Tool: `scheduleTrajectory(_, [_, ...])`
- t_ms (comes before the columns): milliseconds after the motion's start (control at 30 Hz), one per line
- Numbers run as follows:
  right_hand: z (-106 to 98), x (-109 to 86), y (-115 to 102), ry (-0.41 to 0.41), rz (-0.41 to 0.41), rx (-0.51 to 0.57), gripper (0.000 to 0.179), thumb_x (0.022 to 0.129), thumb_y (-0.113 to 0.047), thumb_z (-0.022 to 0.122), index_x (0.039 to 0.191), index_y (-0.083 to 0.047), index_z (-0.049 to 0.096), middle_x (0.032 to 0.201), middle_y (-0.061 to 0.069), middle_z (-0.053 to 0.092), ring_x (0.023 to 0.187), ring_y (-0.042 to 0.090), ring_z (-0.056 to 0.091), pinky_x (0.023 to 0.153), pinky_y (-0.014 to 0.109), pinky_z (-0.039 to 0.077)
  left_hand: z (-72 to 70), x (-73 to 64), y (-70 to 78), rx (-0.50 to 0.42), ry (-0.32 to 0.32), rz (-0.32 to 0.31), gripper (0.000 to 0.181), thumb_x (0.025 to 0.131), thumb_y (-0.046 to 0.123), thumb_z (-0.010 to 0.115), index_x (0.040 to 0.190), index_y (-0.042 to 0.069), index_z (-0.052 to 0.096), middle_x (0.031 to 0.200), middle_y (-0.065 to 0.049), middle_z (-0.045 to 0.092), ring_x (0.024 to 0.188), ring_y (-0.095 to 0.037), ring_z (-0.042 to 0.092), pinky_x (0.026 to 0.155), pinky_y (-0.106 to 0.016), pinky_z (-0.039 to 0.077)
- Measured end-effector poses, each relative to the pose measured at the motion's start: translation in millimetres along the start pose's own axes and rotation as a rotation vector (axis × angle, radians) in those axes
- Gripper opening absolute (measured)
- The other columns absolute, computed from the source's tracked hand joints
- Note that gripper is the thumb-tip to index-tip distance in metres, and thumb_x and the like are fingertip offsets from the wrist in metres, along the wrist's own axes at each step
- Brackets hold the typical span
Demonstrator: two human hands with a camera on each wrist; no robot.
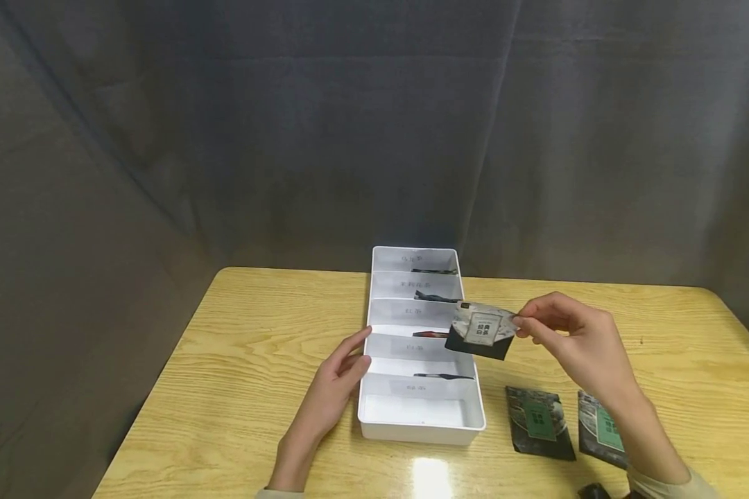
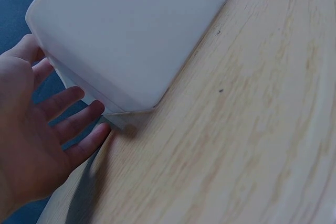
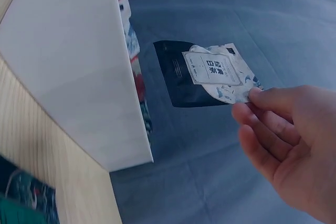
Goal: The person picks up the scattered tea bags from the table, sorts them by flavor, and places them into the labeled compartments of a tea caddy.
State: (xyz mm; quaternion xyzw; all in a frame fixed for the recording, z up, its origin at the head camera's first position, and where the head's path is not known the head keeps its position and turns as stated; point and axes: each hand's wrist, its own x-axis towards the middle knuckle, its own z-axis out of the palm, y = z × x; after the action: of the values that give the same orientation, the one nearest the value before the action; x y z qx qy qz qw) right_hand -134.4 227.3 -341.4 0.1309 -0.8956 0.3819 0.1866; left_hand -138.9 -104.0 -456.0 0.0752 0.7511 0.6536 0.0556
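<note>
Between thumb and index finger, my right hand point(image 1: 577, 333) pinches the edge of a tea sachet point(image 1: 482, 330) with a white label and a black base. The sachet is held up at the right side of a white divided box point(image 1: 421, 433); in the right wrist view, the sachet point(image 3: 210, 72) is apart from the box wall point(image 3: 79, 66). My left hand point(image 1: 333, 381) touches the box's left side, fingertips at the rim. Its fingers point(image 2: 79, 127) are spread and slightly bent in the left wrist view. Dark sachets stand on edge in several compartments, while the nearest compartment shows its bare bottom.
Two dark sachets with green labels lie on the wooden table point(image 1: 256, 346) right of the box: one sachet point(image 1: 539, 423) near it, the other sachet point(image 1: 601, 430) partly behind my right forearm. A black object point(image 1: 593, 491) shows at the bottom edge. Behind hangs a grey curtain point(image 1: 349, 138).
</note>
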Motion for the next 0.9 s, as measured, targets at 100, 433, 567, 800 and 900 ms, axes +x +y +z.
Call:
scheduleTrajectory(100, [7, 2.8, -6, 0.005, -0.042, -0.003, 0.015, 0.087, -0.004, 0.075, 0.089, -0.017, 0.071, 0.081, -0.003, 0.075, 0.071, 0.000, 0.069, 0.062, 0.013, 0.052, 0.1, 0.0, 0.3, -0.001, 0.003, -0.002, 0.043, 0.102, 0.036, 0.055, 0.145, 0.036, 0.049, 0.145, -0.008, 0.053, 0.127, -0.027, 0.057, 0.105, -0.047, 0.049])
scheduleTrajectory(433, [32, 4.4, -13, -0.057, -0.158, 0.054, 0.018, 0.085, -0.002, 0.077, 0.087, -0.019, 0.071, 0.079, -0.006, 0.074, 0.064, 0.000, 0.067, 0.051, 0.017, 0.047, -0.7, 0.7, -0.8, 0.004, 0.014, 0.008, 0.043, 0.102, 0.035, 0.056, 0.145, 0.035, 0.050, 0.149, -0.008, 0.050, 0.127, -0.027, 0.056, 0.107, -0.046, 0.048])
scheduleTrajectory(567, [38, 3.2, -12, -0.105, -0.163, 0.034, 0.017, 0.085, -0.005, 0.077, 0.086, -0.021, 0.071, 0.081, -0.008, 0.073, 0.063, -0.001, 0.065, 0.052, 0.020, 0.048, -1.2, 1.6, -2.5, 0.008, 0.011, -0.001, 0.043, 0.102, 0.035, 0.056, 0.145, 0.037, 0.049, 0.150, -0.007, 0.048, 0.128, -0.027, 0.056, 0.107, -0.046, 0.047])
scheduleTrajectory(800, [45, 1.2, -8, -0.205, -0.173, -0.011, 0.017, 0.086, -0.004, 0.075, 0.087, -0.020, 0.069, 0.079, -0.008, 0.074, 0.065, -0.003, 0.065, 0.059, 0.022, 0.055, -0.3, 1.8, -2.2, 0.004, 0.009, 0.003, 0.044, 0.102, 0.034, 0.056, 0.146, 0.033, 0.049, 0.150, -0.007, 0.048, 0.128, -0.028, 0.056, 0.107, -0.046, 0.047])
scheduleTrajectory(900, [45, 0.7, -6, -0.247, -0.175, -0.020, 0.018, 0.087, -0.004, 0.074, 0.088, -0.021, 0.068, 0.078, -0.009, 0.074, 0.066, -0.004, 0.065, 0.061, 0.021, 0.056, 0.3, 1.4, -1.1, -0.001, 0.011, 0.002, 0.044, 0.102, 0.033, 0.056, 0.145, 0.033, 0.049, 0.149, -0.008, 0.049, 0.127, -0.028, 0.057, 0.107, -0.047, 0.047])
